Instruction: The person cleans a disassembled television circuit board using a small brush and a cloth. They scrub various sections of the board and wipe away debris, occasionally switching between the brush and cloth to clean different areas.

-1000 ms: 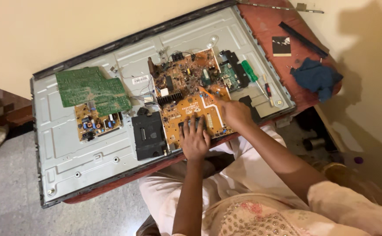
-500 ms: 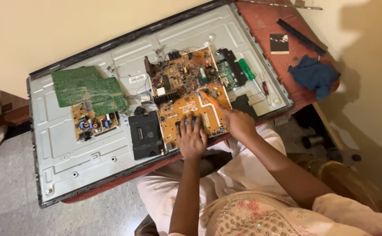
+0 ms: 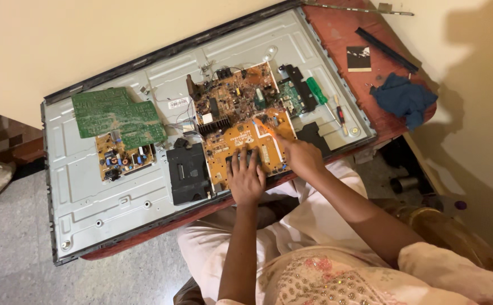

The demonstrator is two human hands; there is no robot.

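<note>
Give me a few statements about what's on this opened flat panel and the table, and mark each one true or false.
1. The left hand lies flat on the orange circuit board. True.
2. The right hand grips the green-handled screwdriver. False: the screwdriver lies apart on the metal back panel, and the right hand is at the orange board, one finger stretched out.
3. A blue cloth lies on the red table, right of the panel. True.
4. The green circuit board lies right of the orange one. False: it lies left of it.
5. A black box lies left of the left hand. True.
</note>
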